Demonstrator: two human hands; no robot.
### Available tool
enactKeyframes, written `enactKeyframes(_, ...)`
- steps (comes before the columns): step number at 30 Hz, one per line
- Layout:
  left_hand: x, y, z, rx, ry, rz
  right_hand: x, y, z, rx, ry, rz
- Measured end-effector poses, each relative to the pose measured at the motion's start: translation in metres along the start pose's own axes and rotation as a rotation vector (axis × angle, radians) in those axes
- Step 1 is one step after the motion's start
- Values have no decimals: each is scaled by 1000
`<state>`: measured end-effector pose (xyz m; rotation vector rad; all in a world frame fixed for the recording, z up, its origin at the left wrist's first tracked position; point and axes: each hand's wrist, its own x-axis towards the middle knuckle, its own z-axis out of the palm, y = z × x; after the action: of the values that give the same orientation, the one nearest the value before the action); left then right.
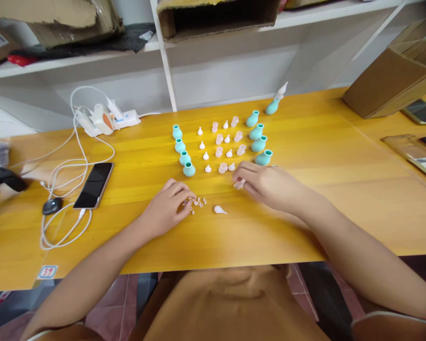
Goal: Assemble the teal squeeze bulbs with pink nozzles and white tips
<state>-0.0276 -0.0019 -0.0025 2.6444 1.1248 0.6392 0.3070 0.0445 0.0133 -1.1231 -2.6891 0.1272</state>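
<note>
Your left hand (168, 207) is at the rings (196, 203), grip undeterminable, your right hand (268, 183) pinches a cup (238, 184), and the nozzle (219, 209) lies between, with open table (227, 244) to the near edge.

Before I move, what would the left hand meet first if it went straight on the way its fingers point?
Most likely the small clear pieces on the table, right by the left hand's fingertips; whether it already touches some is unclear.
</note>
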Motion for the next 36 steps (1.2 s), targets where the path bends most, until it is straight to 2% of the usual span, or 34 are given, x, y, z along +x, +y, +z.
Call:
enactKeyframes(6,-1,-3,5,26,1,-48,0,-7,4,-160,-147,-13)
enactKeyframes(9,-1,-8,4,62,13,-95,-2,-8,4,-200,-181,-1)
enactKeyframes(14,-1,-13,1,87,-16,-136,-3,-5,6,-239,-145,-2)
enactKeyframes(20,-5,-14,-11,168,-42,-257,-2,-6,9,-234,-145,2)
enactKeyframes(27,-8,-22,-10,141,-129,-226,1,-11,15,-221,-83,25)
enactKeyframes(31,-6,-21,-9,121,-80,-206,2,-14,18,-101,-11,7)
enactKeyframes(36,-3,-5,-12,-71,46,-118,5,-21,23,298,145,-47)
